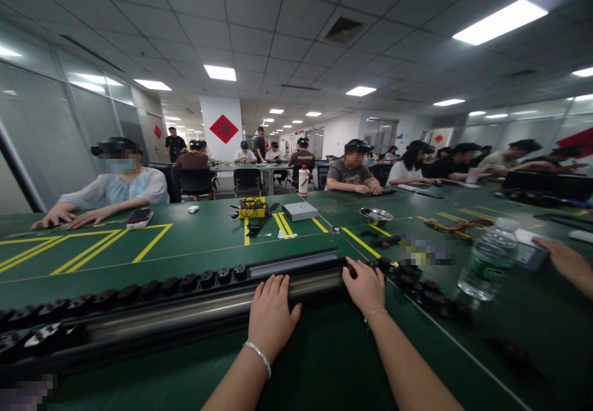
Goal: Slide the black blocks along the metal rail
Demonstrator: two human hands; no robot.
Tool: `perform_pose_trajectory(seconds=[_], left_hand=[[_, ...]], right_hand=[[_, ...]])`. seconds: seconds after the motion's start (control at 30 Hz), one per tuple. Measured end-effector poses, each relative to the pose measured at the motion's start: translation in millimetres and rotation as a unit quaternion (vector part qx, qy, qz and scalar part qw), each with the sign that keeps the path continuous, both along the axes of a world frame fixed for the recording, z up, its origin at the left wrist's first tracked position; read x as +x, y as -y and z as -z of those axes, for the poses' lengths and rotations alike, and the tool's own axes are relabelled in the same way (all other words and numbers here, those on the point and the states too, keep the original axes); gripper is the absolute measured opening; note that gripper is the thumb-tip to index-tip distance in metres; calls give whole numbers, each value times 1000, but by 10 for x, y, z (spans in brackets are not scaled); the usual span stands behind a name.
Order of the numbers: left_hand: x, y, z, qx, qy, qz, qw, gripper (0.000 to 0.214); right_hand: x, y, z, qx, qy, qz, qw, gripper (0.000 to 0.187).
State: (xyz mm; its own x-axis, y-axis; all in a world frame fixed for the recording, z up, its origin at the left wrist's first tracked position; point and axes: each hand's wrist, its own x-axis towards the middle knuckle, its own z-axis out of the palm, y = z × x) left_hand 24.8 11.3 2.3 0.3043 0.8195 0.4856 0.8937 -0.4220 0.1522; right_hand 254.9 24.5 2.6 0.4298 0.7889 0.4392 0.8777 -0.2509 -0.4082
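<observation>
A long black trough (185,312) with a shiny metallic inside runs across the green table in front of me, its right end slightly farther away. My left hand (273,315) lies over its near edge, fingers stretched out flat toward the metallic strip. At the trough's right end is my right hand (365,287), closed with thumb and forefinger around a small black part (352,270). Whether that part is loose or belongs to the trough I cannot tell. Black round-topped pieces (169,287) stand in a row along the far side, and several more sit at the left end.
More black pieces (426,293) lie to the right, beside a water bottle (491,259). Another person's hand (567,266) reaches in at the right edge. Farther back are a metal bowl (376,215), a grey box (300,211) and a yellow tray with cables (252,207). Co-workers sit opposite.
</observation>
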Motion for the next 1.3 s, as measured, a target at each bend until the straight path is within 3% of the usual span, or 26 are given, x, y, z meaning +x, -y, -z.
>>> perform_pose_trajectory(seconds=[1.3], left_hand=[[1, -3, 12, 3, 0, 2, 1000, 53]], right_hand=[[83, -8, 32, -4, 1, -3, 1000, 39]])
